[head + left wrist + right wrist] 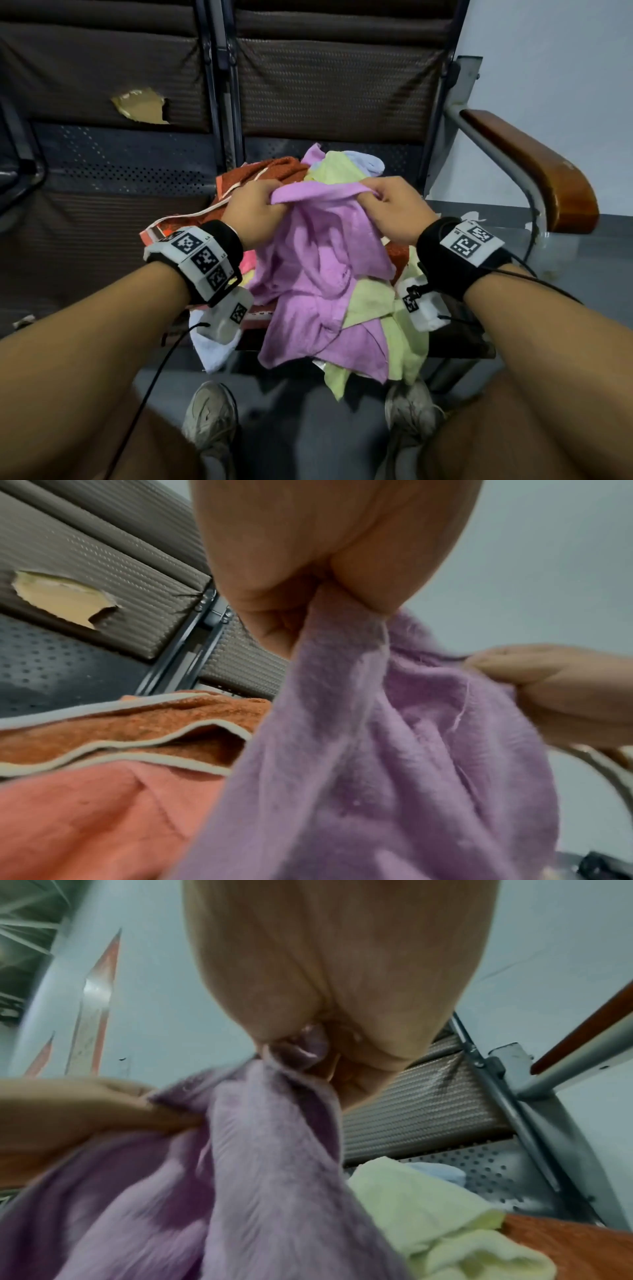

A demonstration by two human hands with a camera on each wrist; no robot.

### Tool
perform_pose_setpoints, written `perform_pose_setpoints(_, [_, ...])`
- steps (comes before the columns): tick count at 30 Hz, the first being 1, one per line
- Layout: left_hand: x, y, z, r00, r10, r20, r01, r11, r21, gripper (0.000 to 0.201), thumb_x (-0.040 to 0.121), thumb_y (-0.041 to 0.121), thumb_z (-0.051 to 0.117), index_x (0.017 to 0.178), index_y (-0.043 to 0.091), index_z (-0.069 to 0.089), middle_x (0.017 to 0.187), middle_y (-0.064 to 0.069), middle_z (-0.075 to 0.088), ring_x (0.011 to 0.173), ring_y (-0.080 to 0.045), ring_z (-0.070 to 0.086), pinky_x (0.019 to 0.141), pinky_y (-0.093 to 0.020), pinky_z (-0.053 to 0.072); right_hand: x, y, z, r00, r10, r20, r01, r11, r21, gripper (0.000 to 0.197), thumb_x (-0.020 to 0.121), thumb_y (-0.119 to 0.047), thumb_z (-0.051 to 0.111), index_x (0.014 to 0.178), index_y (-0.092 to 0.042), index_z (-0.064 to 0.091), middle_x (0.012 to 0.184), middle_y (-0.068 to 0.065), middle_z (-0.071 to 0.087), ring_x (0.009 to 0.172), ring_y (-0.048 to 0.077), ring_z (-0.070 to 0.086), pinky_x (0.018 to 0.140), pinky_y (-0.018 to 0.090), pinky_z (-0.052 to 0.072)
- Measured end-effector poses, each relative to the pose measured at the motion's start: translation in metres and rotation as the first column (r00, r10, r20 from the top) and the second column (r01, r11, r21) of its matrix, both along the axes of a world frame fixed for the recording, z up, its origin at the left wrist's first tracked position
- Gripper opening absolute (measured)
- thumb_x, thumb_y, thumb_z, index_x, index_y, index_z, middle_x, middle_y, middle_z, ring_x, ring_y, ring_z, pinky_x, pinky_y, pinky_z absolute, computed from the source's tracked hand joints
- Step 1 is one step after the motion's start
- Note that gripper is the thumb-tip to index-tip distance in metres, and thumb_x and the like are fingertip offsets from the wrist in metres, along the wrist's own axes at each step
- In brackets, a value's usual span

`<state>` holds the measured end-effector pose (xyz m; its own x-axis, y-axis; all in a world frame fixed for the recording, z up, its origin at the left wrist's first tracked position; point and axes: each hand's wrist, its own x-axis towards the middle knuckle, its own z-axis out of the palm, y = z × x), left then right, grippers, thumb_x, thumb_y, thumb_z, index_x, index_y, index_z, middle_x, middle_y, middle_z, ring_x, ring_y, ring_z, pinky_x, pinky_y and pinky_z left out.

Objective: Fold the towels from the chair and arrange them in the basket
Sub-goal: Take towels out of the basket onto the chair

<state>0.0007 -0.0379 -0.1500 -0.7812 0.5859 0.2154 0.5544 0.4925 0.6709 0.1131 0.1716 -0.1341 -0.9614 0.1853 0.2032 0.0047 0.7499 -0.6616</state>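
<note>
Right now both hands are up at the centre of the head view, each bunched tight on the top edge of a pink towel (318,260). The left hand (251,214) has its fingers curled round the cloth at one end, and the right hand (394,212) pinches the other end, so the edge runs taut between them while the rest hangs down in folds toward the lower middle of the frame. Behind and under it sits the pile on the chair seat (113,164): an orange towel (274,171) with pale trim at centre left, a yellow-green towel (404,329) draped to the lower right, and a white towel (214,349) drooping off the front at lower left. A wooden armrest (534,171) curves down the right side.
</note>
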Motion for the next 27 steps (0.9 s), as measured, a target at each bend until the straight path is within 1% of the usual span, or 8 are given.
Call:
perform_pose_setpoints(6, [-0.014,-0.010,-0.011,0.974,0.216,0.061,-0.219,0.975,0.047,0.033,0.088,0.015,0.044,0.102,0.014,0.074,0.103,-0.016,0.072,0.096,-0.029,0.063,0.073,-0.027,0.037,-0.001,0.002,-0.003,0.994,-0.077,-0.080,0.068,0.992,-0.108,0.021,0.098,-0.011,0.053,0.103,-0.008,0.073,0.085,0.014,0.071,0.079,0.032,0.067,0.075,0.043,0.054])
perform_pose_setpoints(9, [-0.019,-0.008,-0.016,0.974,0.194,0.118,-0.205,0.975,0.089,0.023,0.088,0.008,0.050,0.095,0.017,0.070,0.091,-0.005,0.068,0.089,-0.022,0.061,0.073,-0.026,0.041,-0.006,0.000,-0.004,0.976,-0.161,-0.144,0.136,0.976,-0.169,0.023,0.101,-0.016,0.046,0.094,-0.006,0.065,0.080,0.004,0.062,0.075,0.020,0.058,0.073,0.037,0.048])
perform_pose_setpoints(14, [-0.032,-0.027,-0.032,0.964,0.263,0.051,-0.216,0.878,-0.427,0.014,0.088,0.014,0.053,0.085,0.007,0.065,0.098,-0.021,0.068,0.082,-0.033,0.058,0.071,-0.031,0.041,-0.007,0.031,0.003,0.753,-0.625,-0.206,0.512,0.753,-0.413,0.025,0.101,-0.018,0.036,0.099,-0.015,0.061,0.101,0.005,0.065,0.097,0.023,0.063,0.092,0.042,0.052])
perform_pose_setpoints(16, [-0.031,-0.029,-0.030,0.953,0.292,0.087,-0.225,0.866,-0.447,0.025,0.093,0.015,0.047,0.092,-0.003,0.066,0.106,-0.031,0.065,0.095,-0.042,0.061,0.075,-0.036,0.044,-0.001,0.043,-0.002,0.715,-0.691,-0.108,0.638,0.708,-0.304,0.025,0.101,-0.016,0.037,0.102,-0.011,0.061,0.106,0.010,0.065,0.101,0.028,0.063,0.093,0.043,0.052])
perform_pose_setpoints(18, [-0.023,-0.021,-0.020,0.939,0.298,0.172,-0.255,0.938,-0.233,0.032,0.095,0.013,0.043,0.095,-0.009,0.066,0.105,-0.034,0.065,0.101,-0.045,0.062,0.079,-0.038,0.047,0.001,0.043,-0.012,0.796,-0.606,0.010,0.600,0.785,-0.153,0.024,0.094,-0.013,0.046,0.111,-0.011,0.063,0.113,0.010,0.066,0.105,0.028,0.063,0.090,0.038,0.052])
perform_pose_setpoints(22, [0.009,0.010,0.010,0.942,0.016,0.336,-0.095,0.971,0.219,0.028,0.090,0.016,0.051,0.098,0.002,0.074,0.095,-0.012,0.075,0.094,-0.021,0.070,0.085,-0.036,0.057,0.000,-0.004,-0.015,0.999,-0.026,0.045,0.029,0.998,-0.056,0.059,0.082,-0.022,0.072,0.135,-0.025,0.048,0.132,-0.004,0.054,0.122,0.011,0.051,0.101,0.025,0.042])
perform_pose_setpoints(25, [0.026,0.022,0.024,0.950,-0.159,0.271,0.087,0.962,0.259,0.017,0.084,0.003,0.064,0.098,0.007,0.073,0.084,0.005,0.073,0.071,0.007,0.063,0.068,-0.011,0.051,-0.008,-0.025,-0.010,0.999,0.029,-0.028,-0.026,0.995,0.097,0.025,0.081,-0.017,0.064,0.105,-0.018,0.066,0.100,0.001,0.071,0.097,0.019,0.064,0.087,0.034,0.051])
perform_pose_setpoints(27, [0.019,0.020,0.024,0.960,-0.132,0.249,0.080,0.975,0.207,0.024,0.077,0.000,0.072,0.100,0.007,0.067,0.085,0.000,0.068,0.063,0.003,0.059,0.059,-0.013,0.048,-0.008,-0.017,-0.003,0.992,-0.066,-0.104,0.074,0.994,0.078,0.016,0.084,-0.008,0.057,0.091,-0.015,0.070,0.086,-0.001,0.070,0.086,0.019,0.064,0.075,0.031,0.048])
